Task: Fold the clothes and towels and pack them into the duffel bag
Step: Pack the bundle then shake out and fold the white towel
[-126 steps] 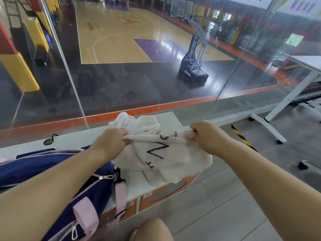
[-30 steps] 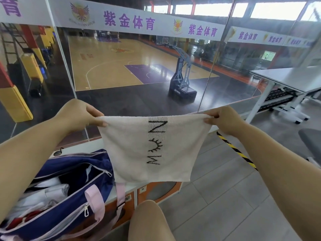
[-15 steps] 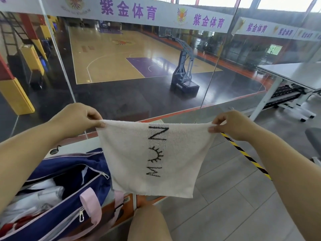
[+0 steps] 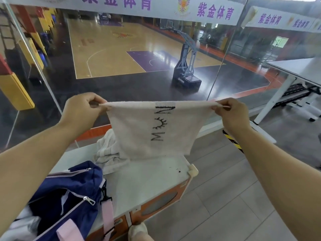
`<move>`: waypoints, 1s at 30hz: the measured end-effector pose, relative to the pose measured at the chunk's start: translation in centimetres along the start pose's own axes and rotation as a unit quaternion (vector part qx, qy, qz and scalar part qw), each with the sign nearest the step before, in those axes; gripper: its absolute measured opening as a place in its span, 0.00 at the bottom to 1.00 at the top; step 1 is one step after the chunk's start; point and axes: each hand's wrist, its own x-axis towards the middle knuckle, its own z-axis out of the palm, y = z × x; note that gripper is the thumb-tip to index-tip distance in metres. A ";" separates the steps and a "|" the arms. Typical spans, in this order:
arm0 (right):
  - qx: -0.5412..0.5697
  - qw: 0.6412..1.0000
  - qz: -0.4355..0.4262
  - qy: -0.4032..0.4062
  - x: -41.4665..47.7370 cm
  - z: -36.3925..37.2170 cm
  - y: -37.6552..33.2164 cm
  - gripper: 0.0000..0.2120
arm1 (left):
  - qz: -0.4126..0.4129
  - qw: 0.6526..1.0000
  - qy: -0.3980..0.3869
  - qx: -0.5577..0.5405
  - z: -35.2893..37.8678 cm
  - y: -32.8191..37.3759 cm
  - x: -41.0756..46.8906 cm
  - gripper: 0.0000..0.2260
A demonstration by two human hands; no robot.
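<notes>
A white towel (image 4: 139, 129) with black lettering hangs stretched between my hands. My left hand (image 4: 81, 110) pinches its top left corner and my right hand (image 4: 231, 113) pinches its top right corner. Its lower edge hangs just above the white bench top (image 4: 147, 180). Behind it on the bench lies a crumpled white cloth (image 4: 108, 153). The navy duffel bag (image 4: 69, 193) with pink straps stands open at the lower left, with white items inside.
A glass wall (image 4: 139, 58) rises right behind the bench, with a basketball court beyond. A white table (image 4: 298, 68) stands at the right. Grey tiled floor (image 4: 234, 197) lies right of the bench, with a yellow-black striped strip (image 4: 232, 141).
The towel, held bunched 4 seconds ago, is spread flat between both hands. In the last second it has moved forward over the bench, and the view has tilted down.
</notes>
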 end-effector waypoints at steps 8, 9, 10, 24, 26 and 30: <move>-0.044 0.991 0.038 -0.124 -4.4 2.4 8.3 0.03 | -0.022 0.985 -0.165 -0.052 4.9 -5.6 -6.9 0.06; -0.070 0.984 0.046 -0.157 -5.7 2.9 9.6 0.03 | -0.018 0.981 -0.193 -0.029 5.7 -6.5 -8.3 0.06; -0.094 0.976 0.057 -0.188 -7.0 3.4 10.7 0.03 | -0.023 0.975 -0.220 -0.009 6.5 -7.3 -9.7 0.05; -0.111 0.925 0.199 -0.304 -13.8 6.4 18.0 0.01 | -0.137 0.928 -0.346 0.003 11.0 -11.8 -16.6 0.03; -0.061 0.936 0.215 -0.271 -12.9 7.2 17.3 0.02 | -0.160 0.936 -0.314 -0.029 11.9 -12.1 -15.2 0.03; -0.001 0.946 0.250 -0.206 -10.1 10.0 16.9 0.01 | -0.224 0.940 -0.245 -0.084 14.4 -12.4 -11.8 0.03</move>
